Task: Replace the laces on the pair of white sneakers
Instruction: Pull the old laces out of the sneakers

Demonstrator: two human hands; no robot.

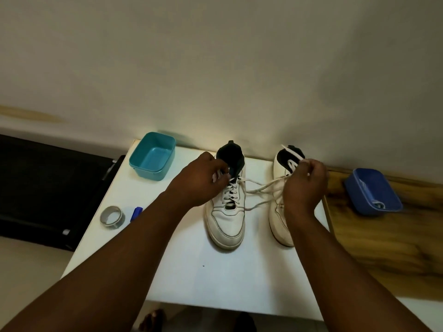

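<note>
Sneakers, two white ones with dark collars, stand side by side toward the far edge of the white table (191, 279), toes pointing at the near edge. The left sneaker (226, 212) is laced; the left hand (199, 180) pinches its white lace (261, 185) at the top eyelets. That lace runs across to the right hand (305, 185), whose curled fingers grip it over the right sneaker (279, 216). A teal tub (153, 155) sits at the far left corner. A tape roll (112, 216) and blue marker (136, 213) lie near the left edge. A blue tray (372, 191) rests on the wooden surface (383, 248) beyond the right edge.
</note>
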